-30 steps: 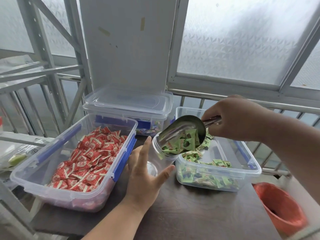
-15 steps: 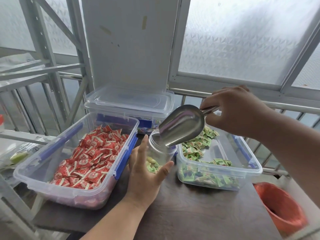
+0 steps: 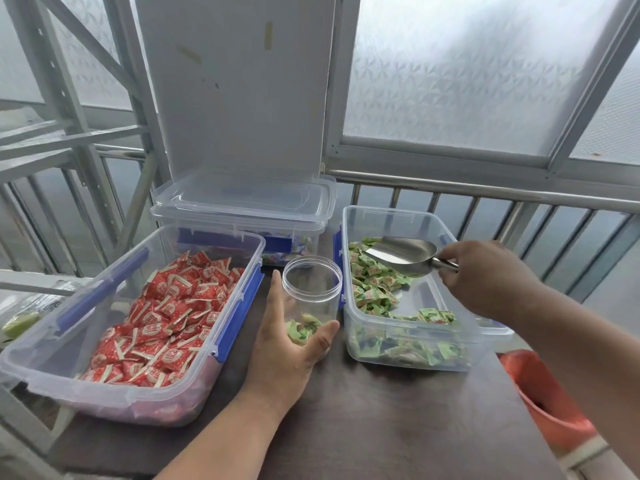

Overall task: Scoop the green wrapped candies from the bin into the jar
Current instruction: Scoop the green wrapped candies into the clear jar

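Cradling the jar [image 3: 311, 292] with my left hand [image 3: 287, 344] — fingers curled round it — my right hand [image 3: 485, 282] grips the scoop [image 3: 403, 256] over the green candies [image 3: 372, 289].

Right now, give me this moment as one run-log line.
left hand steadies jar | right hand holds scoop empty over green candy bin | jar: few green candies

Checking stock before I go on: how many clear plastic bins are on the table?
3: red-candy bin left, green-candy bin right, lidded bin behind. None seems hidden.
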`<state>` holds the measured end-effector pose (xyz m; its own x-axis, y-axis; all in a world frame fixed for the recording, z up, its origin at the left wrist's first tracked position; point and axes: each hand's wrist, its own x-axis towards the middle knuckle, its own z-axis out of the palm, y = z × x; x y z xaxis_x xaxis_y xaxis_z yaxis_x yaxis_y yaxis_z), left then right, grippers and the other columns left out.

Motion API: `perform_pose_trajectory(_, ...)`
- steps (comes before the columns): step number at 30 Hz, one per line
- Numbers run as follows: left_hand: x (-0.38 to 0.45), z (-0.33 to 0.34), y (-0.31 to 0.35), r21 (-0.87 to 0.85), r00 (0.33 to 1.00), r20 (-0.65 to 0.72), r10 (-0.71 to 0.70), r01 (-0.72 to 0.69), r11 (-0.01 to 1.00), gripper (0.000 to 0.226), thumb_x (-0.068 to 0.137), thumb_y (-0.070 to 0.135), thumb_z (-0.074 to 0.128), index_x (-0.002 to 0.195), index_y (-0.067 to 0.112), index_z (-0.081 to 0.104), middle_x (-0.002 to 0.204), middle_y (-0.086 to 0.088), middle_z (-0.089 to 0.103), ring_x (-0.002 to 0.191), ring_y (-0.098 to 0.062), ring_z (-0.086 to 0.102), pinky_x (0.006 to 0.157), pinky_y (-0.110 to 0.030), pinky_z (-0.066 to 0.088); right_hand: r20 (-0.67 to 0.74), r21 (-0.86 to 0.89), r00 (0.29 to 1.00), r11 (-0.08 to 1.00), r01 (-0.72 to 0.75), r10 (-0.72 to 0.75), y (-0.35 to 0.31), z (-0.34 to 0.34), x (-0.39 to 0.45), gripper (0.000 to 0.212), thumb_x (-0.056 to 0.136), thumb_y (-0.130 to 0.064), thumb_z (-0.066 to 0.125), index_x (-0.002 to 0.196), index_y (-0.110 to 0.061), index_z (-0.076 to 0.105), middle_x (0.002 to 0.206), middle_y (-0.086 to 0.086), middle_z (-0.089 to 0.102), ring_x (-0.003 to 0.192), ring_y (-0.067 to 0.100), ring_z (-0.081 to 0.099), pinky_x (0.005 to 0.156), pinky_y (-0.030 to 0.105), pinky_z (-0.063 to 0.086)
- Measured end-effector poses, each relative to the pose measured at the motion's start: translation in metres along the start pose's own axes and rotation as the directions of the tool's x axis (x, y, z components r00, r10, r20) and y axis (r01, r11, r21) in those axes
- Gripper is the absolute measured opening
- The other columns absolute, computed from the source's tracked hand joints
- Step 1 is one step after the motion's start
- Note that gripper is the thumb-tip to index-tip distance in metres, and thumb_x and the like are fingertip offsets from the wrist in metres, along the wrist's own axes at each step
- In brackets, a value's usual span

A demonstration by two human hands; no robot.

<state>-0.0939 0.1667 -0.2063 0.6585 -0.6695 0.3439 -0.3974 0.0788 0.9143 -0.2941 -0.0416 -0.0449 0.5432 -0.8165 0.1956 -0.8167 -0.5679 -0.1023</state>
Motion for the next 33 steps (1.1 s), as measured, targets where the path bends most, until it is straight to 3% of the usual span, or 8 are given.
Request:
perform_pose_trajectory(3,0.000,0.000,0.003,0.007,1.000,0.007,0.003,-0.003,1.000,0.123,0.084,0.066,0.090,0.176,0.048,0.010,0.164,0.029,0.047,0.140,0.024,0.045,0.107,0.003,0.033,0.053,-0.143,0.997,0.988,-0.049,0.057,0.001,0.002,-0.002,0.019,0.087,-0.023,0.057,0.095,-0.030,0.074,0.081,-0.003,0.065,0.074,0.024,0.064,0.069,0.038,0.060)
perform_pose_trajectory(7,-0.001,0.001,0.009,0.005,1.000,0.020,0.012,-0.012,1.000,0.118,0.080,0.072,0.084,0.174,0.041,0.021,0.159,0.018,0.057,0.142,0.002,0.057,0.120,-0.030,0.044,0.124,-0.191,0.990,0.980,-0.050,0.074,-0.008,0.004,0.003,0.017,0.085,-0.019,0.057,0.093,-0.022,0.072,0.087,0.002,0.064,0.078,0.028,0.064,0.072,0.037,0.060)
perform_pose_trajectory(13,-0.003,0.002,0.012,-0.001,0.999,0.017,0.036,-0.036,0.999,0.111,0.079,0.070,0.083,0.170,0.051,0.023,0.150,0.031,0.059,0.136,0.011,0.057,0.103,0.000,0.038,0.143,-0.175,0.989,0.985,0.008,0.018,-0.043,0.008,0.028,0.009,0.088,-0.019,0.062,0.082,-0.019,0.056,0.082,0.002,0.053,0.082,0.030,0.059,0.070,0.036,0.053)
perform_pose_trajectory(17,-0.002,0.003,0.013,-0.007,0.998,0.001,0.056,-0.056,0.998,0.096,0.080,0.065,0.085,0.154,0.074,0.025,0.144,0.038,0.060,0.134,0.012,0.058,0.100,0.003,0.037,0.166,-0.084,0.985,0.996,-0.023,0.037,-0.060,0.029,0.040,0.014,0.087,-0.020,0.063,0.080,-0.016,0.052,0.085,0.006,0.057,0.081,0.031,0.058,0.079,0.038,0.054)
perform_pose_trajectory(21,-0.003,0.003,0.011,-0.001,0.997,-0.016,0.072,-0.072,0.997,0.093,0.080,0.064,0.086,0.149,0.080,0.026,0.142,0.040,0.060,0.132,0.013,0.060,0.098,0.004,0.038,0.305,-0.064,0.949,0.996,-0.058,0.075,-0.059,0.066,0.039,0.006,0.091,-0.007,0.057,0.093,-0.010,0.061,0.081,0.005,0.061,0.072,0.027,0.060,0.062,0.030,0.049)
perform_pose_trajectory(24,-0.003,0.004,0.010,0.008,0.997,-0.025,0.074,-0.074,0.997,0.092,0.079,0.067,0.086,0.144,0.086,0.024,0.140,0.044,0.059,0.130,0.016,0.059,0.097,0.005,0.037,0.416,0.052,0.901,0.986,-0.157,0.121,-0.052,0.073,0.048,0.016,0.097,-0.010,0.058,0.081,-0.007,0.060,0.070,0.006,0.063,0.056,0.024,0.068,0.041,0.023,0.047)
perform_pose_trajectory(30,0.000,0.004,0.004,0.014,0.998,0.004,0.058,-0.058,0.998,0.085,0.081,0.067,0.086,0.152,0.059,0.041,0.135,0.026,0.070,0.123,0.002,0.069,0.095,-0.005,0.046,0.369,0.263,0.916,0.928,-0.262,0.154,-0.043,0.075,0.056,0.021,0.097,-0.012,0.060,0.113,-0.003,0.071,0.091,0.011,0.065,0.093,0.031,0.072,0.076,0.030,0.060)
perform_pose_trajectory(33,0.000,0.004,0.002,0.010,0.999,0.005,0.047,-0.047,0.999,0.088,0.080,0.067,0.087,0.155,0.056,0.041,0.137,0.026,0.070,0.124,0.003,0.069,0.099,-0.017,0.048,0.324,0.276,0.928,0.920,-0.278,0.183,-0.044,0.071,0.050,0.024,0.100,-0.013,0.054,0.108,-0.006,0.076,0.102,0.009,0.069,0.089,0.026,0.063,0.069,0.027,0.048)
